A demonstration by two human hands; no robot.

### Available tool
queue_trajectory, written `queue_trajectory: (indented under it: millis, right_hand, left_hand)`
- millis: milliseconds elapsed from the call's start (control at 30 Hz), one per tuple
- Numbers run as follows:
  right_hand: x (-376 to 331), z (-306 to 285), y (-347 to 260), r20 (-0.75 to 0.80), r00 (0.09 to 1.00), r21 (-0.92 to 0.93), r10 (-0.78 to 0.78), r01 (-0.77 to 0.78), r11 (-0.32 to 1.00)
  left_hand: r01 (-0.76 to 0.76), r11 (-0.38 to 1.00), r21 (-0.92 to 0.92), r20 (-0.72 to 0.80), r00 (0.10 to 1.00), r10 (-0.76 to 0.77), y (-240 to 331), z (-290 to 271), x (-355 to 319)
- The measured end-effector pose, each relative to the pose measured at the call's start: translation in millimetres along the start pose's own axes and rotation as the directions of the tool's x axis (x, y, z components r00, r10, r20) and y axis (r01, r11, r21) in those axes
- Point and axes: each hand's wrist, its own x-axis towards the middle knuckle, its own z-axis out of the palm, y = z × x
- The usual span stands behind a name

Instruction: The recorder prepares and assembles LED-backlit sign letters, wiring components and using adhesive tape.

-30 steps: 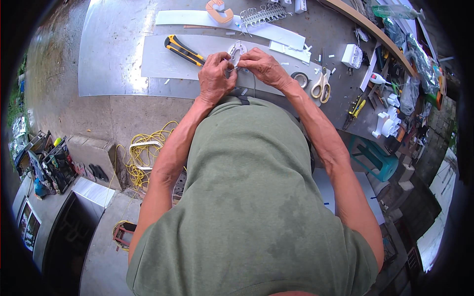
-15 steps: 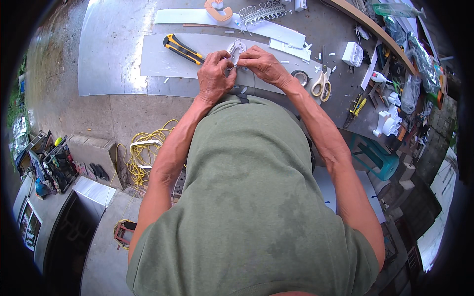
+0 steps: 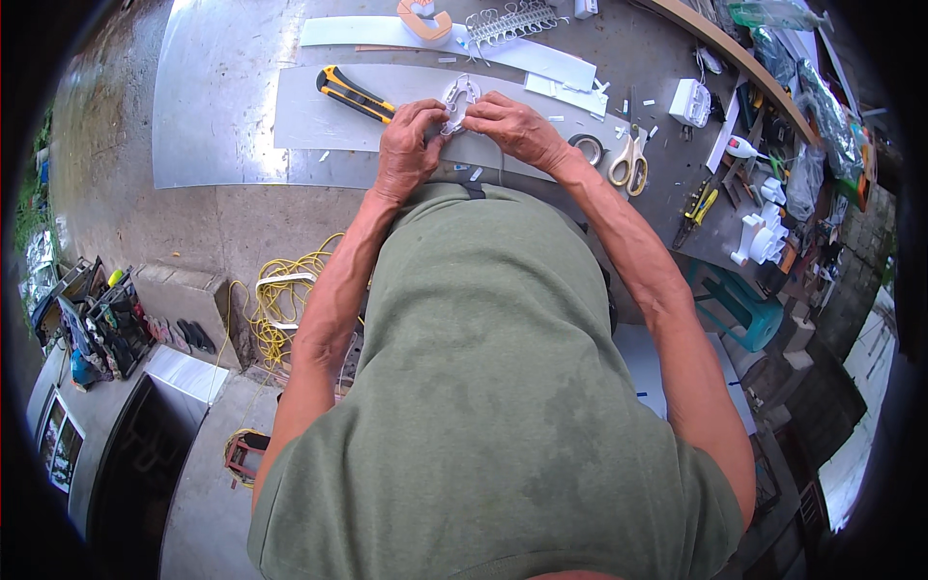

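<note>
Between my hands is a small white C-shaped piece (image 3: 462,94), open on its upper side, with white parts and thin wire along its inside. My left hand (image 3: 407,147) grips its left edge with bent fingers, thumb toward the piece. At the opposite edge, my right hand (image 3: 517,131) pinches the piece with thumb and fingertips. A thin grey wire hangs below the right fingers. Just beyond my left hand, a yellow and black utility knife (image 3: 356,94) lies slanted on a translucent sheet (image 3: 309,111). What the fingertips cover is hidden.
Scissors (image 3: 630,164) and a roll of black tape (image 3: 587,147) lie right of my hands. An orange-faced C-shaped piece (image 3: 423,21), a string of white modules (image 3: 509,23) and white strips (image 3: 541,63) are farther back. Tools and a hot glue gun (image 3: 742,149) crowd the right side.
My hands have drawn slightly apart, the left moving left and down a little. More of the white C-shaped piece shows between them.
</note>
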Motion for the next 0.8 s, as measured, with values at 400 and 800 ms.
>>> queue_trajectory:
  millis: [400, 800]
  right_hand:
    - [-4, 4, -2, -0.031, 1.0, -0.041, -0.005, 0.003, 0.999]
    - [-5, 9, -8, -0.055, 0.998, -0.09, -0.008, 0.003, 0.996]
  left_hand:
    - [0.03, 0.999, -0.017, 0.018, 0.999, -0.029, 8, 2, 1]
    - [-0.083, 0.995, 0.061, -0.009, 0.996, 0.084, 7, 6, 2]
